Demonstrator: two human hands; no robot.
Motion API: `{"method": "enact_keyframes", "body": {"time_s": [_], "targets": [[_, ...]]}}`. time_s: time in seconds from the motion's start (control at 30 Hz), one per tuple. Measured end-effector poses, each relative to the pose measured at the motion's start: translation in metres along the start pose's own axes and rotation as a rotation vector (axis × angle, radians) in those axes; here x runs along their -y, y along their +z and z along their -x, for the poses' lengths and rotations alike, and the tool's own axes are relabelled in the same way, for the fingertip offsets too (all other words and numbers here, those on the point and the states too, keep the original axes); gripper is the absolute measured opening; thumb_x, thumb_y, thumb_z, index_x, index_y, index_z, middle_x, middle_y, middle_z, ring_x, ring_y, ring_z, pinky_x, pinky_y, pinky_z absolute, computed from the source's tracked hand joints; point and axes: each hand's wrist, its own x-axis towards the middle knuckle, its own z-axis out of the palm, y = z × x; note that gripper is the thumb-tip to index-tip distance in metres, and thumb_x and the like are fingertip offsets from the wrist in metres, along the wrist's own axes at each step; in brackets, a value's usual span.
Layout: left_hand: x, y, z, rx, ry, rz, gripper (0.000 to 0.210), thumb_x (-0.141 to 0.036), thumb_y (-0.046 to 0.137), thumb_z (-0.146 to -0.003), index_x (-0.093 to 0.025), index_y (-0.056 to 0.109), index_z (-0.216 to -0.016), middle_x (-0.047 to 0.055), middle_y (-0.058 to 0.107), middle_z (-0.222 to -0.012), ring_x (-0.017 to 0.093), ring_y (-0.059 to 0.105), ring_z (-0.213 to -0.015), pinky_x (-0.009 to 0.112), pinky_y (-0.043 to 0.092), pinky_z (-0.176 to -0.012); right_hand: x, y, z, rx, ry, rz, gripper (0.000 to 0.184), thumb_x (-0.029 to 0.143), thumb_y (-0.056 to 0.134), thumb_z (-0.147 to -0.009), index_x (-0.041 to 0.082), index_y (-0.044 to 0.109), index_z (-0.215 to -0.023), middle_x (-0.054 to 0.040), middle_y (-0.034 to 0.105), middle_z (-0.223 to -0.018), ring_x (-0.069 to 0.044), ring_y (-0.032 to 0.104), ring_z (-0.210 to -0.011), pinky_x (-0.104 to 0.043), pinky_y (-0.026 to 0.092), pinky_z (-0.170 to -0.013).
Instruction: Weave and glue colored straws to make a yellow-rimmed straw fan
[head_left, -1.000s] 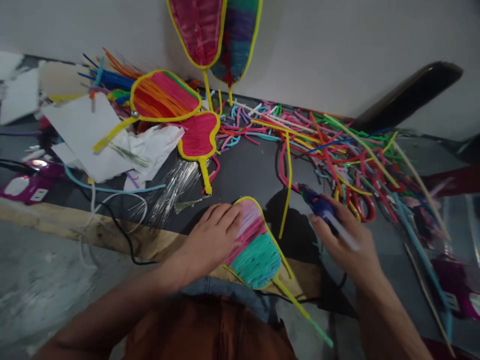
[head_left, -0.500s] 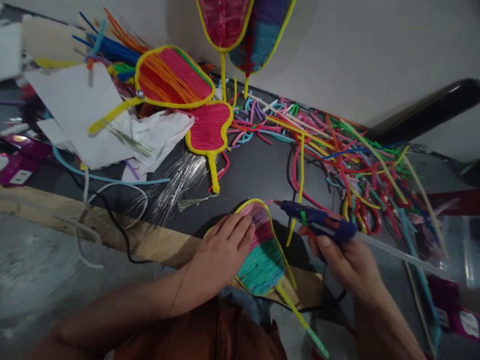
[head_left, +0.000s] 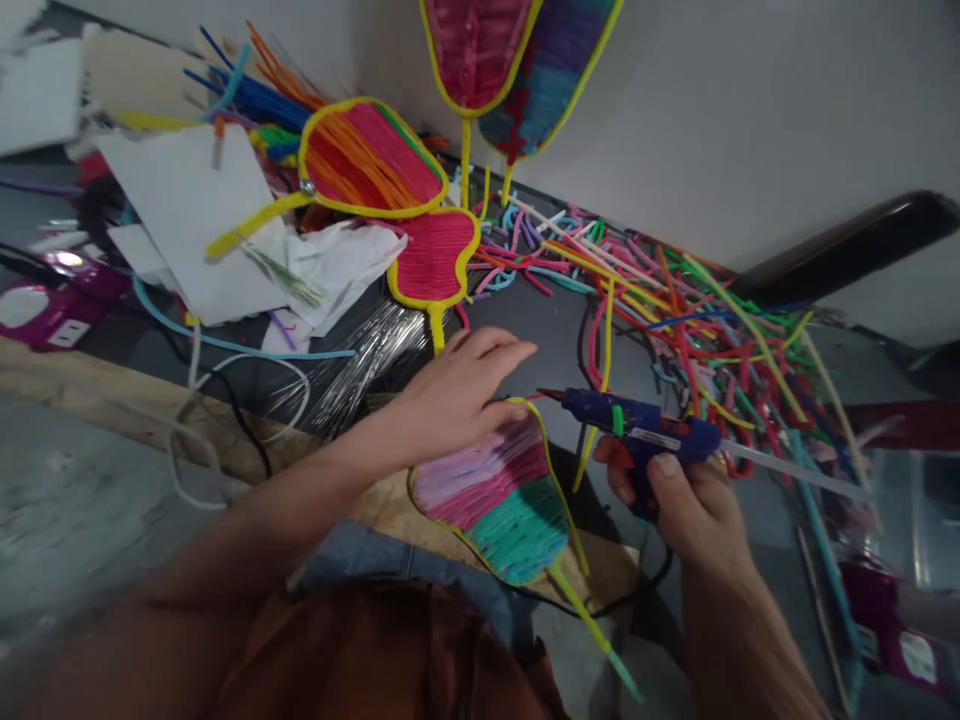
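In my right hand (head_left: 686,500) is a blue glue gun (head_left: 645,425), its tip pointing left and a clear glue stick (head_left: 795,470) sticking out of its back. My left hand (head_left: 465,385) is open, fingers stretched to the right, over the far edge of a fan-shaped piece (head_left: 517,500). That piece has pink, purple and teal pipe-cleaner strips, a yellow rim and a yellow-green stem. It lies at the table's front edge, below the glue gun's tip. Whether my left hand touches it I cannot tell. A pink fan-shaped piece (head_left: 433,255) lies just beyond my left hand.
Loose coloured pipe cleaners (head_left: 675,310) are heaped at the back right. Another fan piece with orange strips (head_left: 375,160) lies at the back, near white paper (head_left: 187,220). Thin wires (head_left: 375,350) are spread left of my hand. Two fan pieces (head_left: 480,60) lean against the wall.
My left hand has lifted from the fan-shaped piece and moved up and away, its fingers now extended. The glue gun stays in my right hand, nearly in place. The view has shifted slightly.
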Motion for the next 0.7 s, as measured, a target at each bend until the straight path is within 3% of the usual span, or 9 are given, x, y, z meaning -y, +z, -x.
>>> {"method": "enact_keyframes", "body": {"time_s": [0.1,0.2,0.27,0.33,0.4,0.43,0.53,0.63,0.7], "targets": [[0.002,-0.006,-0.024,0.156,0.024,0.033,0.041,-0.023,0.063,-0.083,-0.018,0.055,-0.123,0.008,0.06,-0.121,0.025,0.052,-0.113,0.039,0.042,-0.098,0.004,0.004,-0.002,-0.052,-0.025,-0.034,0.035,0.048,0.043,-0.094,0.019,0.063,-0.094,-0.0008,0.057,-0.062,-0.012,0.048,-0.05,-0.025,0.035,-0.046],[0.001,-0.011,-0.029,0.025,-0.106,-0.072,0.027,-0.019,0.058,-0.086,-0.016,0.059,-0.113,0.007,0.064,-0.111,0.023,0.056,-0.105,0.039,0.043,-0.093,0.01,0.003,-0.004,-0.277,-0.001,0.054,0.04,0.05,0.041,-0.094,0.018,0.064,-0.089,0.0003,0.055,-0.058,-0.012,0.045,-0.046,-0.025,0.033,-0.044],[-0.002,-0.012,-0.017,-0.08,-0.156,-0.165,0.025,-0.018,0.056,-0.088,-0.014,0.058,-0.113,0.009,0.062,-0.111,0.023,0.056,-0.106,0.038,0.043,-0.092,0.011,-0.001,-0.004,-0.441,0.053,0.107,0.041,0.051,0.039,-0.094,0.018,0.064,-0.086,0.0009,0.054,-0.057,-0.012,0.043,-0.045,-0.024,0.032,-0.042],[-0.01,-0.005,0.005,0.004,-0.103,-0.226,0.02,-0.021,0.053,-0.091,-0.013,0.061,-0.108,0.009,0.063,-0.105,0.022,0.057,-0.101,0.037,0.044,-0.091,0.007,-0.008,-0.001,-0.49,0.084,0.149,0.042,0.052,0.039,-0.094,0.019,0.064,-0.086,0.0009,0.055,-0.057,-0.012,0.043,-0.045,-0.024,0.032,-0.042],[-0.021,0.009,0.031,0.174,-0.006,-0.286,0.023,-0.021,0.056,-0.09,-0.016,0.062,-0.111,0.008,0.063,-0.11,0.022,0.055,-0.104,0.037,0.044,-0.093,-0.001,-0.015,0.003,-0.408,0.091,0.216,0.042,0.053,0.041,-0.093,0.018,0.065,-0.088,0.0007,0.055,-0.058,-0.012,0.043,-0.046,-0.025,0.035,-0.044],[-0.026,0.019,0.042,0.202,-0.023,-0.319,0.033,-0.028,0.06,-0.088,-0.017,0.059,-0.119,0.009,0.061,-0.119,0.024,0.053,-0.108,0.037,0.044,-0.093,-0.005,-0.018,0.006,-0.348,0.089,0.248,0.043,0.053,0.041,-0.093,0.018,0.065,-0.089,0.0005,0.055,-0.058,-0.012,0.044,-0.047,-0.025,0.036,-0.046],[-0.037,0.045,0.063,0.191,-0.04,-0.382,0.063,-0.048,0.068,-0.08,-0.021,0.049,-0.133,0.009,0.051,-0.137,0.027,0.046,-0.12,0.038,0.044,-0.095,-0.015,-0.021,0.011,-0.236,0.079,0.289,0.043,0.05,0.038,-0.095,0.018,0.065,-0.09,0.0002,0.056,-0.059,-0.012,0.046,-0.05,-0.024,0.036,-0.047],[-0.037,0.062,0.064,0.209,-0.01,-0.41,0.066,-0.054,0.069,-0.077,-0.022,0.049,-0.132,0.008,0.047,-0.141,0.027,0.041,-0.125,0.038,0.042,-0.098,-0.014,-0.02,0.013,-0.184,0.053,0.291,0.039,0.047,0.038,-0.096,0.018,0.064,-0.093,0.0009,0.055,-0.059,-0.011,0.046,-0.05,-0.024,0.036,-0.047],[-0.035,0.066,0.06,0.219,0.039,-0.406,0.065,-0.053,0.069,-0.077,-0.021,0.05,-0.131,0.008,0.048,-0.141,0.027,0.039,-0.128,0.039,0.04,-0.101,-0.011,-0.019,0.012,-0.075,0.03,0.304,0.037,0.046,0.039,-0.096,0.018,0.062,-0.099,0.0003,0.057,-0.062,-0.012,0.049,-0.051,-0.024,0.038,-0.047]]}}
